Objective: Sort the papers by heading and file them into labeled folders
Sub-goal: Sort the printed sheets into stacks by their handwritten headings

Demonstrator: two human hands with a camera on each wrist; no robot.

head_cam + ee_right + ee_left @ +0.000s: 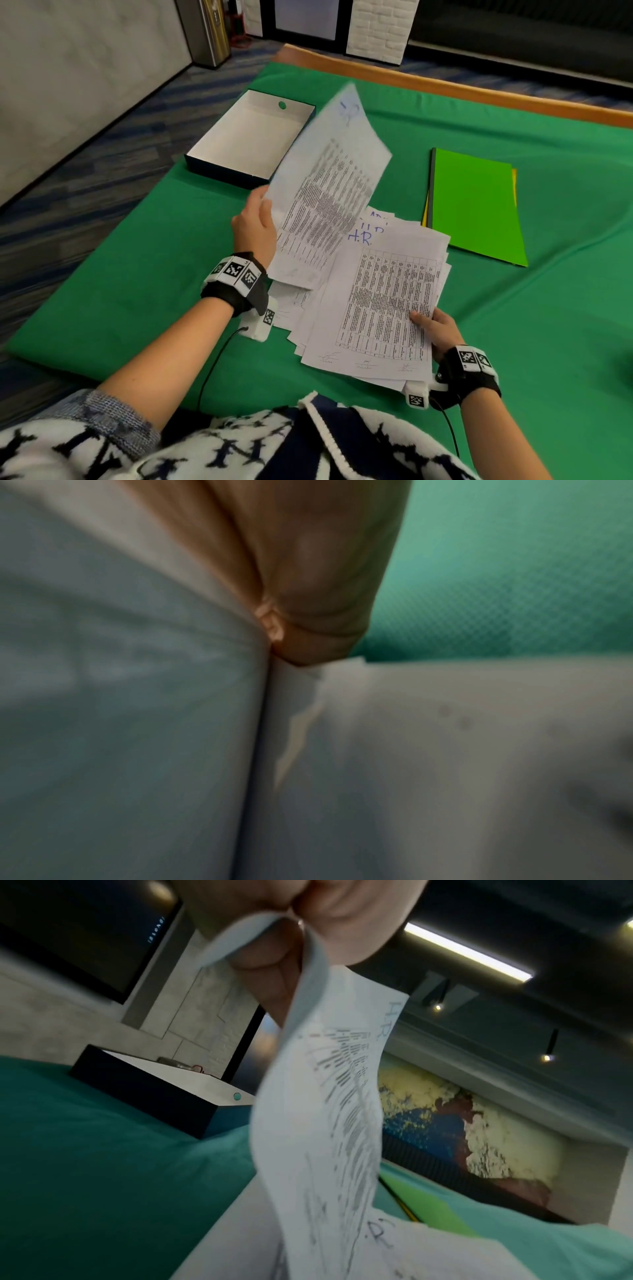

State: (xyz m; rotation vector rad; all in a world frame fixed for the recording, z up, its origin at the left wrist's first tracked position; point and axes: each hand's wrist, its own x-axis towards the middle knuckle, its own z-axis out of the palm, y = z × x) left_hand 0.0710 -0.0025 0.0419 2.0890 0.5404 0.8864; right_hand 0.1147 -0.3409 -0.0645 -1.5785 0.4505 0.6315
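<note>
White papers [373,315] lie in a messy pile on the green cloth [137,274], close to the person. The right hand [436,330] holds the pile's near edge, thumb on top of the top page. The left hand [255,222] pinches one sheet [325,192] and lifts it up over the pile. It has "H.R." in blue pen. Farther right lies a green folder [476,205], shut, with a yellow one under it. Farther left sits an open box [250,137].

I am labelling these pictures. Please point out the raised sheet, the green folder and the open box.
raised sheet [329,192], head view, printed middle.
green folder [476,202], head view, front cover.
open box [219,164], head view, near wall.
</note>
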